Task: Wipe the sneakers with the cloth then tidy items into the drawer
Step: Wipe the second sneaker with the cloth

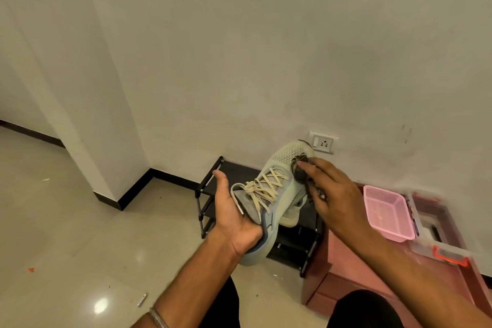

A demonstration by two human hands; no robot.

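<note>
**One sneaker held up, one cloth against its toe**

I see one pale green sneaker [277,194] raised in front of a black shoe rack [213,194]. My left hand [234,218] grips its heel from below. My right hand [327,192] presses one dark cloth [299,168] to the toe, fingers curled round it. One pink basket [386,210] sits on a pink drawer unit [346,274], beside one clear box [447,242].

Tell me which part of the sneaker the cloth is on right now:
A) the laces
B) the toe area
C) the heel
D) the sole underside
B: the right hand presses the dark cloth against the mesh toe area of the sneaker, while the left hand grips the heel end; the laces lie bare between the two hands.
</note>
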